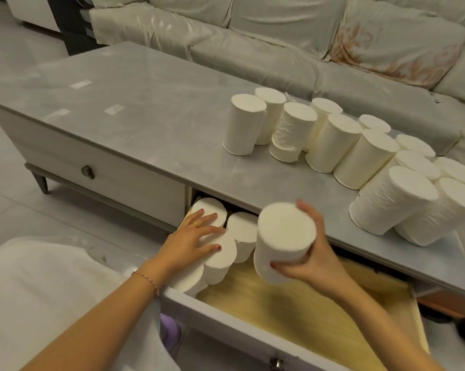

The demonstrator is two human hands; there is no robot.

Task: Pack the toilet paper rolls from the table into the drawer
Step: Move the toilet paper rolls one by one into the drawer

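Several white toilet paper rolls (330,145) stand upright in a loose row along the right part of the grey table (145,108). Below the table's front edge the drawer (292,317) is pulled out, its wooden floor bare on the right. Several rolls (242,234) stand packed in its left end. My left hand (193,242) rests with straight fingers on top of those packed rolls. My right hand (311,261) grips one more roll (284,239) by its side, tilted, above the drawer just right of the packed ones.
A second drawer with a knob (87,171) stays closed on the left of the table. A covered sofa (279,36) runs behind the table. A white cushioned seat (38,290) is at lower left, and a brown object (442,303) lies by the drawer's right side.
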